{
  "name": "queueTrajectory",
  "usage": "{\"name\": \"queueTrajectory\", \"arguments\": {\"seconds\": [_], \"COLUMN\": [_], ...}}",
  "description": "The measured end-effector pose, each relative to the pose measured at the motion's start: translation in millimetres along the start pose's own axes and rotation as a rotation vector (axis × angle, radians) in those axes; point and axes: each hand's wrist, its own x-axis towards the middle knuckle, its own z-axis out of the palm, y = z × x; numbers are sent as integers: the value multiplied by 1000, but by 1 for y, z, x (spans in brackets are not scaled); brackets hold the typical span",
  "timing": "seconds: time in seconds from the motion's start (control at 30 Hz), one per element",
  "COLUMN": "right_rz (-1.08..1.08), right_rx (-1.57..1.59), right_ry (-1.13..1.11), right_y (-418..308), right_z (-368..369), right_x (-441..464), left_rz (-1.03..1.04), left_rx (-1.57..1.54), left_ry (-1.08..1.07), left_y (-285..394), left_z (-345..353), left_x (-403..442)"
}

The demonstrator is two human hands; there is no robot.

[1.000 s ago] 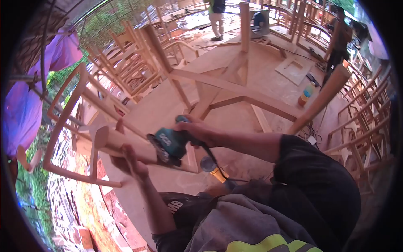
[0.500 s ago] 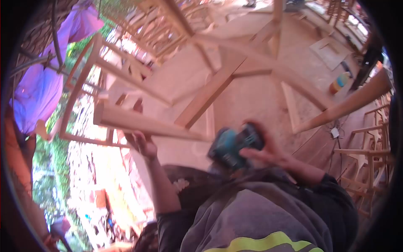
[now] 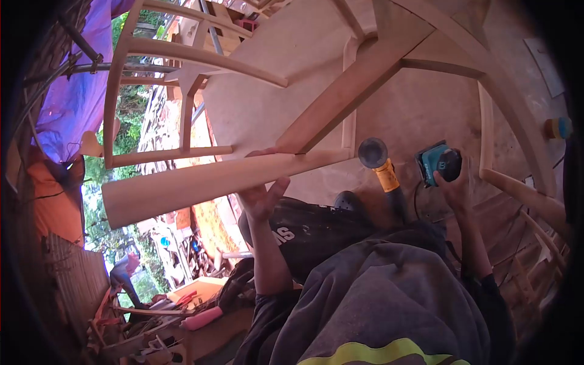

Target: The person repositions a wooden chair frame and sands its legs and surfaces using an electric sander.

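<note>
The wooden floor [image 3: 426, 115] is filling most of the view, and a big wooden frame [image 3: 356, 91] is spreading across it, its beams meeting at angles. Over at the left edge, a purple tarp [image 3: 73, 109] is hanging behind a pale chair frame [image 3: 182, 53]. Coming down in size, a thick wooden leg [image 3: 176, 188] is running out from the frame toward the left, wide end pointing that way.

The left hand [image 3: 261, 198] is gripping that leg from the near side, fingers going over the far edge and thumb sitting in front. The right hand [image 3: 453, 188] is well off to the right, fingers wrapping around the dark top of a teal sander [image 3: 431, 164]. Can't tell if its base is touching the floor or hanging just above it.

So here's what's changing: a second ago that sander was up against the leg, and now it's sitting well apart from it. I'm reading that as the sanding being on pause, with only the left hand keeping contact with the wood.

Smaller stuff: a yellow tool [image 3: 387, 176] is lying between leg and sander, and a blue-and-orange container [image 3: 559, 128] is standing near the right edge.
</note>
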Motion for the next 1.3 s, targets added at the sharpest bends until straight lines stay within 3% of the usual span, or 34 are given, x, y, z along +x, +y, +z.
{"name": "queueTrajectory", "arguments": {"seconds": [0.07, 0.13, 0.17, 0.2, 0.27, 0.43, 0.63, 0.77, 0.8, 0.83, 0.9, 0.97, 1.0, 1.17, 1.3], "right_rz": [10, 2, 3, -15, -35, -46, -60, -45, -75, 75, -71, -42, -58, -74, -235], "right_rx": [-5, -52, -48, -77, -115, -163, -281, -210, -240, -114, -243, -419, -382, -202, -302], "right_ry": [-29, -51, -73, -70, -71, -128, -82, -179, -194, -254, -139, -114, -117, -281, -192], "right_y": [8, 13, 14, 16, 25, 40, 66, 55, 70, 68, 78, 75, 72, 71, 72], "right_z": [9, 16, 19, 23, 32, 46, 60, 61, 63, 68, 72, 32, 31, 55, 80], "right_x": [11, 23, 27, 32, 38, 47, 42, 46, 46, 46, 45, 49, 53, 54, 71], "left_rz": [-31, -27, 44, 26, 121, 12, -57, -56, -47, -35, -2, 61, 83, 4, -17], "left_rx": [38, 307, 589, 600, 1032, 790, 619, 529, 465, 372, 76, -209, -239, 117, 304], "left_ry": [43, 9, 28, 33, 34, 122, 37, -28, -51, -79, -156, -215, -227, -196, -181], "left_y": [3, 3, 7, 6, 7, -5, -8, -11, -20, -33, -63, -77, -77, -41, -5], "left_z": [7, 7, 6, 3, -6, -5, -11, -6, 6, 26, 100, 177, 182, 54, -13], "left_x": [1, 4, 5, 0, -13, -17, -4, 5, 10, 15, 25, 36, 41, 27, 21]}}
